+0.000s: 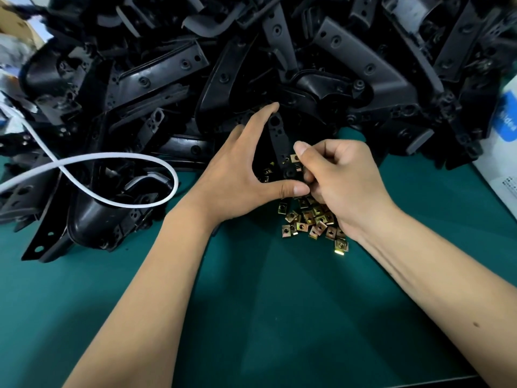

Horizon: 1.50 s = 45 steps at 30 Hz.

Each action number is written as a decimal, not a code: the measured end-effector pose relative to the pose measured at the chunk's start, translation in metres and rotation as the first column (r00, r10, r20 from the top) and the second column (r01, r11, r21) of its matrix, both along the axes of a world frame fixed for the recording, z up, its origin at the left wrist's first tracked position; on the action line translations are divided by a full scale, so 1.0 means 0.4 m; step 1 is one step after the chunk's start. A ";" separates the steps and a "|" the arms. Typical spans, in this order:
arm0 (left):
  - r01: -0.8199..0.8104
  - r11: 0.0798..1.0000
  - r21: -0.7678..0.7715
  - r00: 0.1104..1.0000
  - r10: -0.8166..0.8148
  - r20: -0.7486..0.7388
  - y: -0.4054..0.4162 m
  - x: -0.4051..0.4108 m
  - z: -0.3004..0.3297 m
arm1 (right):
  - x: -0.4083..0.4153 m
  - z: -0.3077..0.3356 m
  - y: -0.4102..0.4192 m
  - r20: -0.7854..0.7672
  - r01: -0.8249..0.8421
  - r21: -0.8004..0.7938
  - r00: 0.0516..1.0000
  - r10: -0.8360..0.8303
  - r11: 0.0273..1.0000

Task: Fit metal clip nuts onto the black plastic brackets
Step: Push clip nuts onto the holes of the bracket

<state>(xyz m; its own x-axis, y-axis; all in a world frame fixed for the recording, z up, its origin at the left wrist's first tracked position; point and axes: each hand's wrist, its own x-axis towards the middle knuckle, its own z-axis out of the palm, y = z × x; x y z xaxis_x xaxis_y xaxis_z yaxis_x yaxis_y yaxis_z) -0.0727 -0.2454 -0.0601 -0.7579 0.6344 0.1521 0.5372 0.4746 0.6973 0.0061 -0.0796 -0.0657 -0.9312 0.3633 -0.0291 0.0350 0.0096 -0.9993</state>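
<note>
A black plastic bracket [279, 144] lies at the front of the pile, held by my left hand [240, 175] between the forefinger at its far end and the thumb at its near end. My right hand [338, 180] has its fingers curled at the bracket's near end, pinching a brass-coloured clip nut [294, 158] against it. A heap of loose clip nuts [310, 219] lies on the green mat, partly under my right hand.
A big pile of black brackets [251, 65] fills the back of the green mat [251, 303]. A white cable [112, 158] loops over the brackets at left. A white and blue box [503, 141] stands at the right edge.
</note>
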 end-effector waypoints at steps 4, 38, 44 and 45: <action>0.020 0.998 0.055 1.000 -0.020 0.010 0.001 0.000 0.003 | 0.000 -0.005 -0.004 -0.021 -0.016 -0.007 1.000 0.016 1.000; -0.124 0.992 -0.017 0.991 0.122 -0.058 -0.017 -0.021 0.014 | -0.009 0.016 0.050 -0.001 -0.236 0.332 0.968 0.251 0.913; -0.139 0.990 -0.034 0.990 0.138 -0.033 -0.054 -0.039 0.016 | -0.009 0.024 0.057 0.147 -0.293 0.805 0.941 0.305 0.515; -0.124 0.991 -0.041 0.992 0.122 -0.039 -0.056 -0.040 0.016 | -0.009 0.028 0.059 0.182 -0.323 0.807 0.932 0.313 0.494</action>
<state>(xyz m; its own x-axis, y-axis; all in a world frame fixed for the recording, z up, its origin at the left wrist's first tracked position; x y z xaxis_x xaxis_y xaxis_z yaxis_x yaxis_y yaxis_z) -0.0888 -0.2680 -0.0538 -0.8250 0.5433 0.1552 0.4973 0.5677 0.6560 0.0023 -0.0560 -0.0546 -0.9903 -0.0880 0.1074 -0.1328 0.8265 -0.5470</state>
